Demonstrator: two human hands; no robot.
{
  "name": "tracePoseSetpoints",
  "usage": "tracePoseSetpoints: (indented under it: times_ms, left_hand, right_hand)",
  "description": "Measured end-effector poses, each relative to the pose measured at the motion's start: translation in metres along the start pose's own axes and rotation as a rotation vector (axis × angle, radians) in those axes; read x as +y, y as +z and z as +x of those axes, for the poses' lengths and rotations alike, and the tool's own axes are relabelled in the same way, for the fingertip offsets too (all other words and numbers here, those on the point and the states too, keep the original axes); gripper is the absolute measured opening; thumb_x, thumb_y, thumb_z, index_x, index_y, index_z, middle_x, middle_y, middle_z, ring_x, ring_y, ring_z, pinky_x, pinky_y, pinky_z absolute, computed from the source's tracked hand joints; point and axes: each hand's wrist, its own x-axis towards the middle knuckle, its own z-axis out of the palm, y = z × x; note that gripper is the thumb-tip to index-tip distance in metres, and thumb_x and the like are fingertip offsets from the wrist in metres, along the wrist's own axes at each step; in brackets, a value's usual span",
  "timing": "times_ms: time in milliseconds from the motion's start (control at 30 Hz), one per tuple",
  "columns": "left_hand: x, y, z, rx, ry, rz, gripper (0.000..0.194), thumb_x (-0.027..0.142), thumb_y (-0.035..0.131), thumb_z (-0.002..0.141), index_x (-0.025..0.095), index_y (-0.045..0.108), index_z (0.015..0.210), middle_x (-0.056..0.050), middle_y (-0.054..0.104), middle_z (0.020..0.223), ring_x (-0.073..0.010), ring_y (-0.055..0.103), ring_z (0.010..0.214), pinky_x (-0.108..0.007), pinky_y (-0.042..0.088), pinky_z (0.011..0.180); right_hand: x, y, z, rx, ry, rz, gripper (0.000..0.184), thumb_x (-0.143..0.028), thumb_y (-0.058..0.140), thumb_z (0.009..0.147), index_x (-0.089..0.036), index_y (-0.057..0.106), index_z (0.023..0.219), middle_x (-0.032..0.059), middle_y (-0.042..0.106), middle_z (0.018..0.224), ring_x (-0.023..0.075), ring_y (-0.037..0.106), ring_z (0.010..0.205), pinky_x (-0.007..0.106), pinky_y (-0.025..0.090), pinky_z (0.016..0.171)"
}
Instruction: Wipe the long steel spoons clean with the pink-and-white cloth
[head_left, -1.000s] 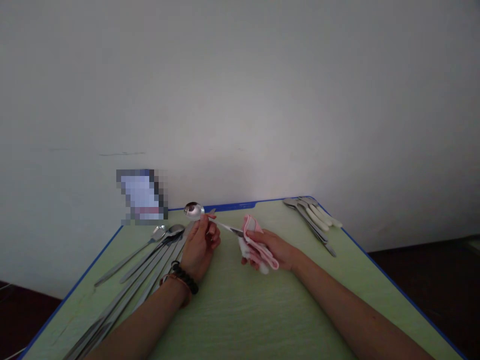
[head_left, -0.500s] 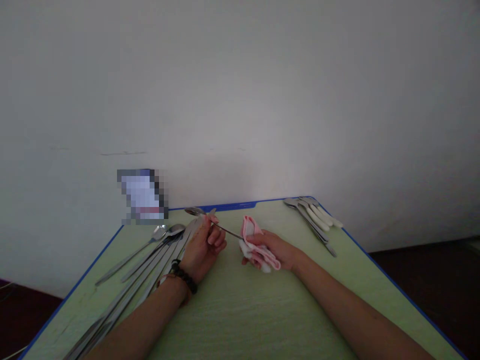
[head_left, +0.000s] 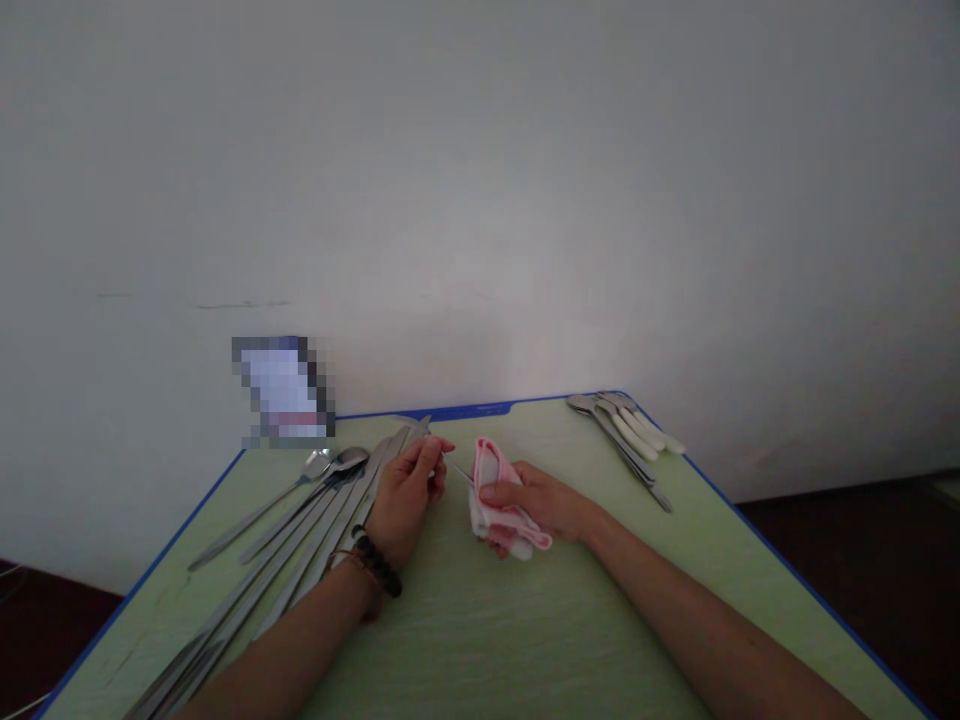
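Observation:
My left hand (head_left: pixel 411 482), a dark beaded bracelet at its wrist, pinches a thin metal spoon (head_left: pixel 459 467) just above the table. The spoon's bowl is mostly hidden behind the fingers. Its handle runs right into a folded pink and white cloth (head_left: pixel 491 490). Wrapped round that cloth is my right hand (head_left: pixel 544 497), its thumb on top, with the handle's end hidden inside the folds. Beneath and beside my left forearm lie several long metal utensils (head_left: pixel 304 530), among them spoons (head_left: pixel 351 460).
At the far right of the green table (head_left: pixel 480 620) lie metal spoons (head_left: pixel 630 452) and several pieces with cream handles (head_left: pixel 637 430). A blurred-out upright object (head_left: pixel 285 390) stands at the back left. A pale wall (head_left: pixel 480 200) rises behind the table's blue edge.
The spoon has turned, so its bowl no longer shows clearly beyond my left fingers. Both hands are closer together, and the cloth has shifted slightly left along the handle.

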Motion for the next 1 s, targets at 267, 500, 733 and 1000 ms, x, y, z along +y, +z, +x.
tracePoseSetpoints:
  times_ms: [267, 500, 733, 1000]
  left_hand:
    - [0.0088, 0.0039, -0.0018, 0.186, 0.021, 0.001, 0.036, 0.051, 0.063, 0.072, 0.015, 0.065, 0.075, 0.007, 0.043, 0.050, -0.0047, 0.036, 0.041, -0.016, 0.026, 0.039]
    - [0.0067, 0.0020, -0.0007, 0.155, -0.021, 0.001, 0.037, 0.052, 0.064, 0.070, 0.015, 0.065, 0.073, 0.007, 0.045, 0.051, -0.0038, 0.037, 0.041, -0.015, 0.026, 0.037]
    - [0.0074, 0.0043, -0.0031, 0.107, -0.083, 0.032, 0.041, 0.054, 0.067, 0.065, 0.014, 0.066, 0.069, 0.005, 0.049, 0.053, -0.0045, 0.040, 0.043, -0.015, 0.029, 0.039]
    - [0.0093, 0.0053, -0.0069, -0.031, -0.034, 0.154, 0.031, 0.045, 0.065, 0.071, 0.016, 0.066, 0.060, 0.002, 0.049, 0.051, -0.0079, 0.039, 0.045, -0.018, 0.028, 0.041]
  right_hand:
    - [-0.0068, 0.0020, -0.0053, -0.073, 0.026, -0.061, 0.023, -0.032, 0.060, 0.066, -0.010, 0.062, 0.065, 0.0010, 0.062, 0.051, 0.0083, 0.051, 0.038, 0.018, 0.039, 0.039]
    - [-0.0042, 0.0017, -0.0038, -0.052, 0.005, -0.020, 0.025, -0.035, 0.059, 0.067, -0.010, 0.061, 0.065, 0.0006, 0.062, 0.049, 0.0084, 0.050, 0.034, 0.018, 0.038, 0.036]
    - [-0.0049, 0.0013, -0.0047, -0.053, 0.020, -0.004, 0.024, -0.034, 0.060, 0.068, -0.009, 0.060, 0.067, 0.0010, 0.062, 0.050, 0.0083, 0.051, 0.036, 0.017, 0.038, 0.036]
    - [-0.0021, 0.0004, -0.0047, -0.028, 0.019, 0.013, 0.020, -0.031, 0.058, 0.068, -0.011, 0.057, 0.065, 0.0005, 0.062, 0.049, 0.0074, 0.048, 0.034, 0.017, 0.040, 0.037]
